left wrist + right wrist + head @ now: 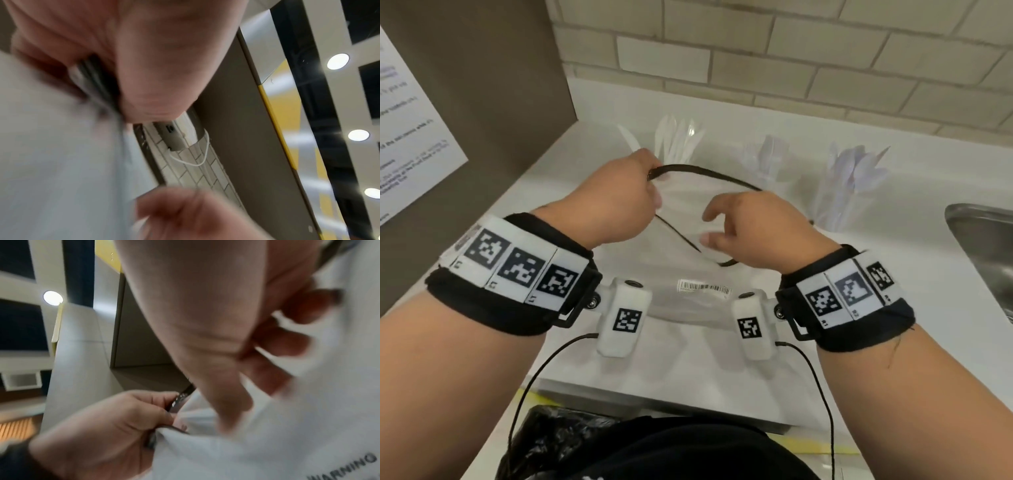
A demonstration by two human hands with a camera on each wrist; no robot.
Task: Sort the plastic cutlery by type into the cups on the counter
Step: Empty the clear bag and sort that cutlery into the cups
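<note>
A clear plastic bag [688,274] with a black zip rim [705,173] is held up over the white counter. My left hand [650,192] pinches the rim at its left end, as the right wrist view also shows [164,412]. My right hand [710,226] sits in the bag's mouth between the two rim halves. Its fingers [287,340] are loosely curled, thumb and forefinger apart, with nothing seen between them. At the back stand three clear cups: one with white cutlery [678,140], a middle one [767,161] and a right one [849,185].
A steel sink [983,246] lies at the right edge. A brown panel with a printed notice [407,130] stands at the left, a tiled wall behind. A black bin liner [551,442] hangs below the counter's front edge.
</note>
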